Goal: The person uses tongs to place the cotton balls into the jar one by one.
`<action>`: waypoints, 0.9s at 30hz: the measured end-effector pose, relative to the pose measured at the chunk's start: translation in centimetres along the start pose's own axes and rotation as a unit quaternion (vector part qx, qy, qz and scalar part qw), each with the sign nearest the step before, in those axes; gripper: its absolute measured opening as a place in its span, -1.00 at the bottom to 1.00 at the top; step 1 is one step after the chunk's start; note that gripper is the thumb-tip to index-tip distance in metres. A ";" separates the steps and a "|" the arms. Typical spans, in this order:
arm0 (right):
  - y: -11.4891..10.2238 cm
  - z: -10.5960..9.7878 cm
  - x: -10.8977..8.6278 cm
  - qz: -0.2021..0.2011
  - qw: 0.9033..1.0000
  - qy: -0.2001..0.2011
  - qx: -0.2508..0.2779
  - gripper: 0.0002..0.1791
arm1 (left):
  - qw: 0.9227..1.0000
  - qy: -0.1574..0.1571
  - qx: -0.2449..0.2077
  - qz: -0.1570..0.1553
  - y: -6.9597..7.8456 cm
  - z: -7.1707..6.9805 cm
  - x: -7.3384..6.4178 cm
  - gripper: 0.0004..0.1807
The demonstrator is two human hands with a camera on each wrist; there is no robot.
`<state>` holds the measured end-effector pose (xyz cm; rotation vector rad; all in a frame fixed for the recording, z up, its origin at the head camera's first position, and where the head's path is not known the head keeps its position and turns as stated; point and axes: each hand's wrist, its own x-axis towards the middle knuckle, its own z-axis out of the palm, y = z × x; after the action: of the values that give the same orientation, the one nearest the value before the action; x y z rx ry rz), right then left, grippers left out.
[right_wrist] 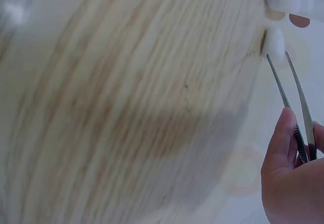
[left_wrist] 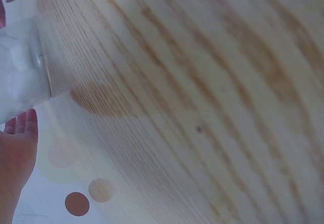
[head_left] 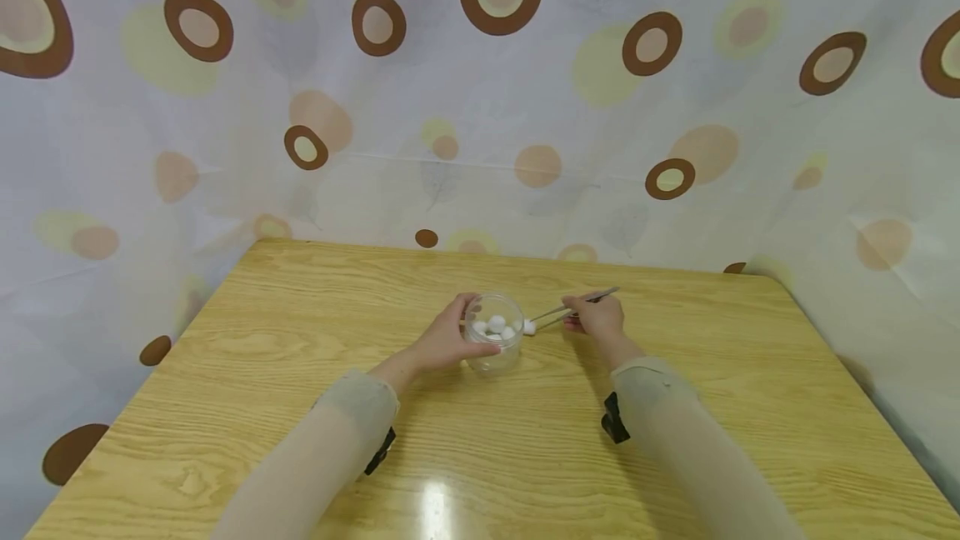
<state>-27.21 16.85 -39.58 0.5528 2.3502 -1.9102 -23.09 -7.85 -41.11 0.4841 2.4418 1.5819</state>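
My left hand (head_left: 446, 336) grips a clear round jar (head_left: 495, 365) from its left side, thumb along the near wall. Several white cotton balls (head_left: 497, 324) lie inside the jar. In the left wrist view, part of the jar (left_wrist: 23, 72) and the fingers of the left hand (left_wrist: 17, 148) show at the left edge. My right hand (head_left: 600, 319) holds metal tweezers (head_left: 555, 317) between thumb and fingers. One cotton ball (right_wrist: 275, 43) sits on the table just right of the jar. The tweezers' tips stand apart at its near end; whether they touch it, I cannot tell.
Under both hands is a wood-grain table (head_left: 337, 298). A pale curtain (head_left: 480, 107) with brown and yellow round patterns hangs behind the table and at both sides. Black straps (head_left: 613, 419) show at both wrists.
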 end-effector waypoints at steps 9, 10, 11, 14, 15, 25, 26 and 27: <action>-0.1 0.8 -0.5 -0.006 1.000 0.009 -0.006 -0.80 | 1.000 -0.003 -0.006 0.008 -0.2 0.1 0.2 -0.11; -0.1 0.9 -0.5 -0.005 1.000 0.010 -0.003 -0.81 | 1.000 -0.004 -0.009 0.009 -0.1 0.0 0.2 -0.11; -0.1 0.9 -0.5 -0.002 1.000 0.011 0.000 -0.83 | 1.000 -0.004 -0.010 0.009 -0.1 0.0 0.2 -0.12; 0.0 0.9 -0.5 0.004 1.000 0.016 0.011 -0.85 | 1.000 -0.003 -0.007 0.007 -0.1 0.0 0.2 -0.11; 0.0 0.9 -0.4 0.006 1.000 0.017 0.014 -0.84 | 1.000 -0.002 -0.004 0.005 -0.1 0.0 0.2 -0.11; 0.4 0.4 -0.2 0.014 0.999 0.014 0.048 -0.83 | 1.000 0.000 0.005 0.001 -0.2 0.0 0.2 -0.11; 0.4 0.3 -0.2 0.016 0.998 0.013 0.052 -0.84 | 1.000 0.000 0.005 0.001 -0.2 0.0 0.2 -0.11; 0.4 0.2 -0.2 0.017 0.998 0.012 0.056 -0.85 | 1.000 -0.001 0.004 0.001 -0.1 0.0 0.2 -0.11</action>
<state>-26.93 16.69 -39.96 0.6247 2.2431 -2.0399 -23.30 -7.86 -41.23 0.4878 2.4474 1.5733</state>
